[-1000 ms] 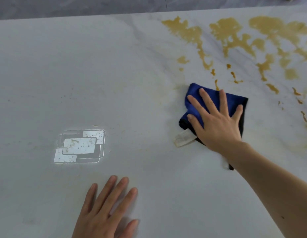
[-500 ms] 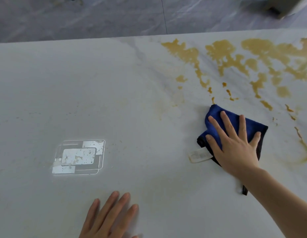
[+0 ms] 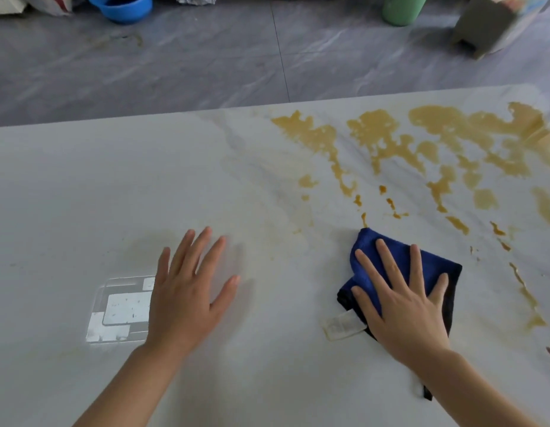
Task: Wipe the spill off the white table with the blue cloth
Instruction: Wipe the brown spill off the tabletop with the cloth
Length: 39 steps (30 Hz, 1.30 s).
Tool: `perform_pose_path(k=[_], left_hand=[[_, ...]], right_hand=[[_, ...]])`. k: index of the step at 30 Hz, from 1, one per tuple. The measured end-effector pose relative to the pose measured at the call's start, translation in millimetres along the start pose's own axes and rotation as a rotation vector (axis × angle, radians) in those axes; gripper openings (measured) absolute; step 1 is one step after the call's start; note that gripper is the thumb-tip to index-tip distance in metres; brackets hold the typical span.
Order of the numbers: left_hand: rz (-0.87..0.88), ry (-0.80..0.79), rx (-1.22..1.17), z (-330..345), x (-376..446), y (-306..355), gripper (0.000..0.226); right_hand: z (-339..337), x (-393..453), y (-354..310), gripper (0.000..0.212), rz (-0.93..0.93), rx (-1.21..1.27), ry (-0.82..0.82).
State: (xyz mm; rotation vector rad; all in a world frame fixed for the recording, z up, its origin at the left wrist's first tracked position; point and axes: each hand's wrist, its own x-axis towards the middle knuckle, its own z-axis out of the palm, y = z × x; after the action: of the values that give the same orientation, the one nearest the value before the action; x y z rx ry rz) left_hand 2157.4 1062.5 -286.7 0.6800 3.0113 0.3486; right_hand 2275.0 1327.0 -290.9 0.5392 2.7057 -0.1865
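A brownish-yellow spill (image 3: pixel 390 140) spreads in patches and drips over the far right part of the white table (image 3: pixel 113 195). The folded blue cloth (image 3: pixel 372 251) lies flat on the table just below the lowest drips, a white label sticking out at its near left corner. My right hand (image 3: pixel 400 300) presses flat on the cloth with fingers spread. My left hand (image 3: pixel 187 291) rests palm-down on the bare table to the left, fingers apart, holding nothing.
A bright patch of reflected light (image 3: pixel 119 309) sits on the table beside my left hand. Beyond the far table edge is grey floor with a blue basin (image 3: pixel 126 7), a green container (image 3: pixel 400 9) and a grey box (image 3: pixel 489 23).
The view has tilted up, showing the floor beyond the table. My left hand has moved forward onto the table. My right hand keeps pressing the cloth just below the spill's lowest drips.
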Motion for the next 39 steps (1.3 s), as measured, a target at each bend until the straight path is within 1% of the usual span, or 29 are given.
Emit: perform_pose_path(k=[3,5,6,9,11,13,15,17,21,23,26,29,32,34,35,37,39], left_hand=[[-0.080,-0.046,0.021,2.3,30.9,-2.8,0.079],[-0.067,-0.055,0.057,7.9,43.5,-6.1,0.091],[-0.066,-0.064,0.066,10.5,48.6,-6.9,0.092],[-0.103,-0.094,0.063,17.3,57.0,-5.7,0.081],[-0.111,-0.080,0.071,20.6,56.6,-5.7,0.080],[-0.109,-0.081,0.074,21.7,55.5,-5.3,0.083],[-0.119,-0.087,0.068,20.3,56.6,-4.9,0.081],[-0.119,-0.091,0.067,19.3,57.3,-3.0,0.083],[-0.121,-0.107,0.089,15.0,56.9,0.8,0.085],[-0.126,-0.113,0.083,13.7,57.0,1.9,0.085],[-0.123,-0.114,0.078,14.7,56.6,0.2,0.084],[-0.123,-0.118,0.073,15.2,55.7,-1.3,0.073],[-0.124,-0.117,0.075,14.1,57.0,-1.9,0.076],[-0.111,-0.124,0.076,14.6,57.5,-2.5,0.078],[-0.106,-0.130,0.076,14.6,57.3,-3.3,0.078],[-0.104,-0.145,0.072,13.5,58.6,-4.0,0.077],[-0.103,-0.167,0.082,12.8,59.1,-2.6,0.076]], right_hand=[[0.1,0.4,-1.2,0.055,0.001,0.001,-0.007],[1.0,1.2,-1.4,0.058,0.004,-0.006,-0.009],[2.4,1.1,-1.1,0.059,0.007,-0.005,-0.007],[2.4,1.8,-4.7,0.062,0.012,0.011,0.019],[-3.0,1.0,-10.7,0.060,-0.002,0.012,0.016],[-7.0,-0.5,-15.2,0.060,-0.061,-0.010,0.010],[-4.2,1.2,-20.6,0.061,-0.155,-0.064,0.040],[0.6,3.4,-30.2,0.055,-0.270,-0.095,0.087],[2.0,14.2,-64.5,0.052,-0.442,-0.070,0.099],[-0.8,27.4,-81.8,0.052,-0.479,-0.047,0.106],[-8.4,62.7,-101.3,0.058,-0.477,-0.010,0.146],[-18.1,104.7,-90.8,0.062,-0.412,0.005,0.203],[-30.0,128.2,-50.4,0.062,-0.176,0.006,0.222],[-30.5,124.4,-24.4,0.064,-0.005,0.021,0.187],[-28.6,115.9,-20.2,0.066,0.035,0.040,0.161],[-21.7,92.3,-32.2,0.067,0.020,0.031,0.147],[-17.0,67.0,-55.7,0.064,-0.099,-0.014,0.128]])
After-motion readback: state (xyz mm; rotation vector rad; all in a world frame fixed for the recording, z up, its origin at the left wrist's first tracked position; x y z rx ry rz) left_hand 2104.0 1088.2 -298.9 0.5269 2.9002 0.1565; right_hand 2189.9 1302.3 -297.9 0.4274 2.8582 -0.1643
